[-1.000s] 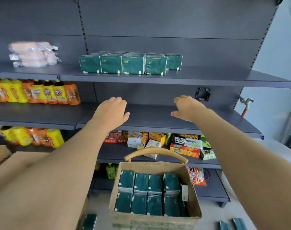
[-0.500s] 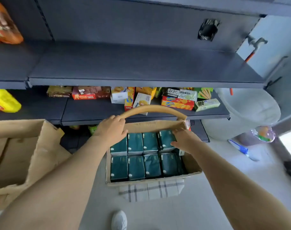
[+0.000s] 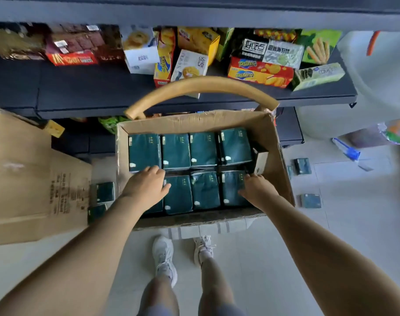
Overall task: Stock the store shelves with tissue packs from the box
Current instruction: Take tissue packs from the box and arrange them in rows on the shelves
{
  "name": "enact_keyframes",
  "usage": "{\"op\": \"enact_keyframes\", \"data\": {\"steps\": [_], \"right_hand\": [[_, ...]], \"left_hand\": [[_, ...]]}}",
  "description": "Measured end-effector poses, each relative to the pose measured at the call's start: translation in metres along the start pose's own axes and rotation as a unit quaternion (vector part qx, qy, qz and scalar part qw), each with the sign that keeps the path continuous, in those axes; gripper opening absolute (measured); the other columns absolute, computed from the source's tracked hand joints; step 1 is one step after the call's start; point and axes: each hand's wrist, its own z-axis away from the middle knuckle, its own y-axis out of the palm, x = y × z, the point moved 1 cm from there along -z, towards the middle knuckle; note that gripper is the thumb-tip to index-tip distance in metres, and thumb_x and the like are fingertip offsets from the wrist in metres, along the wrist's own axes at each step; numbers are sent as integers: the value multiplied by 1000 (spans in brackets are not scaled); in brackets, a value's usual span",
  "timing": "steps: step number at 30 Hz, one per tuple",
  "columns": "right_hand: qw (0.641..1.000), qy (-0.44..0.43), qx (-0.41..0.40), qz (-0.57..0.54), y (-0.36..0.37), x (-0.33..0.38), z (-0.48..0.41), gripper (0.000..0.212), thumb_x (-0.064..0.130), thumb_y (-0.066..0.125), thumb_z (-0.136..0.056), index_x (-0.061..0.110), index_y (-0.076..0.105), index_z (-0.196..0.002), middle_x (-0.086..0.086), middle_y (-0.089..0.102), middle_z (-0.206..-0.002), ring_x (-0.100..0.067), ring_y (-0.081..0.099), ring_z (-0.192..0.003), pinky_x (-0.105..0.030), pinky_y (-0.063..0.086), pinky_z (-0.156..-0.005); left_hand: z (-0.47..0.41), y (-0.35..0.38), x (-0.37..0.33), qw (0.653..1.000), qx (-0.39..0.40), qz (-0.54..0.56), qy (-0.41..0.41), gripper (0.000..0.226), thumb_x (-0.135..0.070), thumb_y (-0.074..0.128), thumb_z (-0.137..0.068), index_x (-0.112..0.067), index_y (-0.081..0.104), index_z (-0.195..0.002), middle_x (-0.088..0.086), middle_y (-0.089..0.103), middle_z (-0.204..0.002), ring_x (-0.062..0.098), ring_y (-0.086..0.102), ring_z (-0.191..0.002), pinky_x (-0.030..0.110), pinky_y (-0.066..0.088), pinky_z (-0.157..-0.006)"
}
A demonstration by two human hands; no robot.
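An open cardboard box (image 3: 194, 121) stands on the floor in front of me, holding two rows of dark green tissue packs (image 3: 176, 151). My left hand (image 3: 145, 185) lies on top of the near-left pack, with its fingertips at the pack's far edge. My right hand (image 3: 258, 190) touches the right side of the near-right pack (image 3: 232, 190), close to the box wall. Neither hand has lifted a pack. Above the box is the dark store shelf (image 3: 91, 92) with snack boxes (image 3: 260, 73) along its back.
A curved tan handle (image 3: 201, 87) arches over the box's far side. A large cardboard box (image 3: 23, 174) lies to the left. Loose tissue packs lie on the floor at the right (image 3: 310, 200) and left (image 3: 105, 191). A white tub (image 3: 377, 87) stands at the right. My shoes (image 3: 164, 256) are just behind the box.
My view tilted down from the upper shelves to the box. Both hands dropped from shelf height into the box and now touch the near row of packs.
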Motion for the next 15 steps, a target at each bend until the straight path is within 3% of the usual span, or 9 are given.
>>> {"op": "enact_keyframes", "data": {"steps": [4,9,15], "right_hand": [[996,43,48,-55,20,-13,-30,52,38,53,-94,2,46,-130,-16,54,-126,-29,52,-116,-35,45,-94],[956,122,-10,-267,30,-14,-58,52,38,69,-83,2,54,-118,-12,62,-115,-28,59,-103,-28,44,-75],[918,163,28,-359,45,3,-59,33,36,74,-79,10,58,-91,-5,61,-87,-19,55,-75,-26,40,-64]], "left_hand": [[-17,27,-9,999,3,30,-27,45,-43,40,-97,-12,49,-128,2,52,-129,18,50,-117,30,48,-86],[-38,50,-32,995,6,83,-47,43,-41,42,-97,-12,51,-128,3,54,-128,18,51,-116,30,46,-89],[-59,49,-52,987,6,140,-77,42,-39,44,-97,-10,52,-127,3,55,-128,19,54,-114,33,49,-89]]}}
